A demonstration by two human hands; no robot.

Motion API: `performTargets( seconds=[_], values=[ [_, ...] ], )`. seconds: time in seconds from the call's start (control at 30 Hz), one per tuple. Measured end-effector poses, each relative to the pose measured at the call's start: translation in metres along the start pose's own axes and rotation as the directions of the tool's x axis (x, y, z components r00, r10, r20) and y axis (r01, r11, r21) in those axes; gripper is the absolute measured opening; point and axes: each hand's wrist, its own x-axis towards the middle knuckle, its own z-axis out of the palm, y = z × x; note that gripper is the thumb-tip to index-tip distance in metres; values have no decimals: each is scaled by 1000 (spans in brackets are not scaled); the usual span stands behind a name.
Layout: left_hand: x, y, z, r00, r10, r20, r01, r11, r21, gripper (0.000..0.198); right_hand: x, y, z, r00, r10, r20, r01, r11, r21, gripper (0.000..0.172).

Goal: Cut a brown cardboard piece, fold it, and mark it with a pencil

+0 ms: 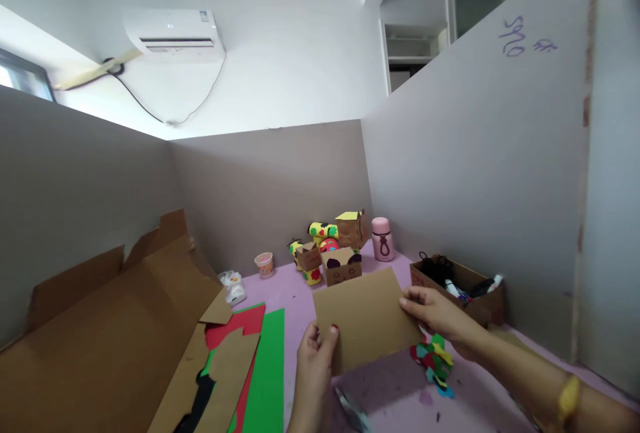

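A flat, roughly rectangular piece of brown cardboard (370,320) is held up over the purple tabletop (475,386). At its lower left edge, my left hand (316,356) grips it, thumb on the face toward me. The fingers of my right hand (437,310) pinch its right edge. Just below the cardboard lies a metal tool (351,410), perhaps scissors, partly cut off by the frame's bottom. Beneath my right hand sits a heap of small coloured paper cutouts (435,363) in red, green, yellow and blue.
A big opened cardboard box (110,326) leans at left, beside green sheets (267,366) and cardboard offcuts (235,373). Decorated animal crafts (343,265), a pink bottle (383,241) and a paper cup (265,265) stand behind. An open supply box (487,303) is at right. Grey partitions surround the table.
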Motion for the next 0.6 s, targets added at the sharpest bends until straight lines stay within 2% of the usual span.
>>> performTargets(
  seconds=[0.13,0.3,0.47,0.6],
  values=[
    [-38,5,-12,969,-246,34,248,946,-208,54,-46,-5,10,992,78,95,-90,988,125,29],
    [-91,16,-19,908,-409,84,415,856,-308,55,-102,-7,24,945,174,278,-269,898,349,31],
    [-129,22,-28,868,-462,184,497,784,-372,59,-140,-6,30,923,174,343,-322,837,443,26],
    [-142,15,-33,850,-495,179,524,764,-376,58,-157,2,38,929,169,328,-316,824,470,30]
  ],
)
